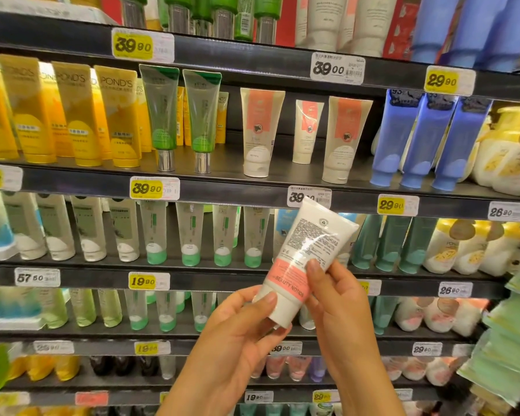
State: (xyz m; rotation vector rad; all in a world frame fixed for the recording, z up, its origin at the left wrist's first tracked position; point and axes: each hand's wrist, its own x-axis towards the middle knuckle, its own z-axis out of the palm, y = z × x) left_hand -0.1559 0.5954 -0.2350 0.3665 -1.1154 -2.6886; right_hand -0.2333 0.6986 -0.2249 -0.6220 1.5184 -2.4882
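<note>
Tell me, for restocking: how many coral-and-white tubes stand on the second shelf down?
3: left tube, smaller middle tube, right tube. More may hide behind them.

White squeeze tube with a pink band near the cap, back side facing out, covered in tiny print. Cap end down, crimped end tilted up-right, band lettering upside down. Held mid-air.
</note>
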